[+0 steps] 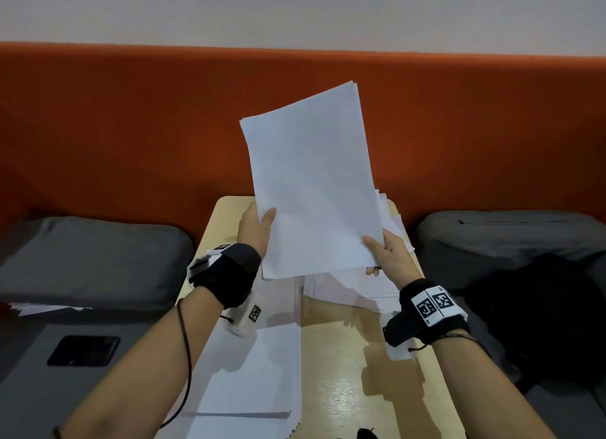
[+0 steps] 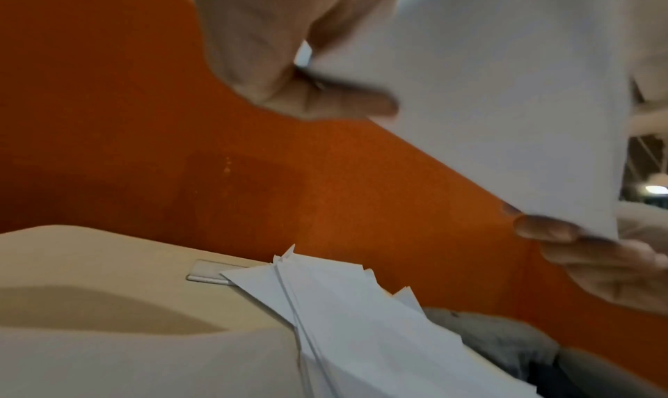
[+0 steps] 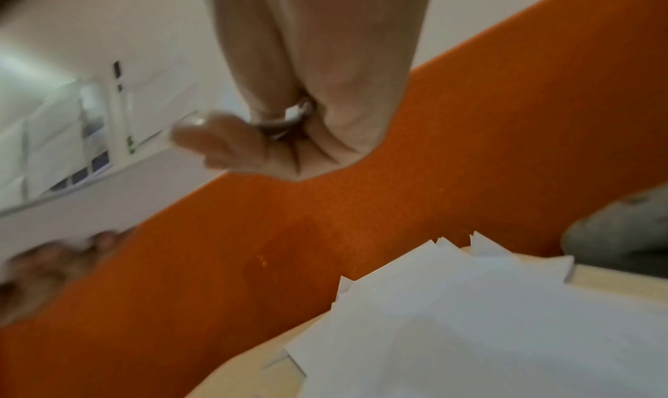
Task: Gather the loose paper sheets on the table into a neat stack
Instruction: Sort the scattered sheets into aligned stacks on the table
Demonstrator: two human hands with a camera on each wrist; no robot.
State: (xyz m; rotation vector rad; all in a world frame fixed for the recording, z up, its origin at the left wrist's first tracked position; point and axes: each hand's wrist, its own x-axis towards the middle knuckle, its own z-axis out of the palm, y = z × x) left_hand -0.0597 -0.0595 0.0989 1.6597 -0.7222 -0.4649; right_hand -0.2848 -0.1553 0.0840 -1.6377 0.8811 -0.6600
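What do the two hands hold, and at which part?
A bundle of paper sheets, lifted: the left hand grips its lower left edge, the right hand its lower right corner.

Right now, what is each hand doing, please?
Left hand: grips the left edge of the lifted paper bundle.
Right hand: grips the same bundle at its lower right corner.

White paper sheets – one bundle raised, the rest on the table

The raised bundle of sheets (image 1: 311, 176) is blank, tilted nearly upright, its edges roughly squared, lifted above the table. A messy pile (image 1: 354, 288) lies fanned at the far right of the tabletop, corners jutting out – a flatter spread of sheets (image 1: 259, 373) covers the near left.
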